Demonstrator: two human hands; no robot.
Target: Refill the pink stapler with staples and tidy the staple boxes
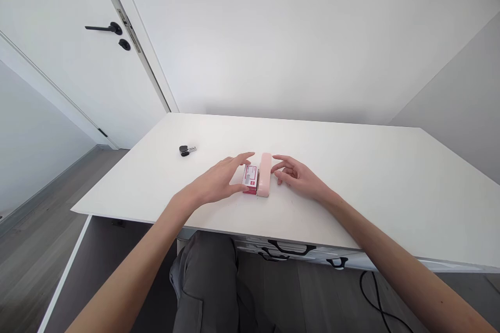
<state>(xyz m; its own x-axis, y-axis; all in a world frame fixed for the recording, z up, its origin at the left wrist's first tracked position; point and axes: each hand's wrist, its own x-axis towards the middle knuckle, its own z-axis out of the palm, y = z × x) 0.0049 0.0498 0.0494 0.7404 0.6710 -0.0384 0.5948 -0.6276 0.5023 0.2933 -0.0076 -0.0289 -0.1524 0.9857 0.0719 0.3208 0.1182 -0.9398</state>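
A pink stapler lies lengthwise on the white tabletop in front of me. Right against its left side sits a small red-and-white box, which looks like a box of staples. My left hand spans this box, thumb at its near end and a finger at its far end, with the index finger stretched past it. On the stapler's other side is my right hand, its fingers loosely bent and apart. Its fingertips are at the stapler's right edge; whether they touch is hard to see. It holds nothing.
A black-handled staple remover lies at the left of the white table. A wall rises behind the table, and a white door stands at the left. Drawers with black handles are below; a black cable lies on the floor.
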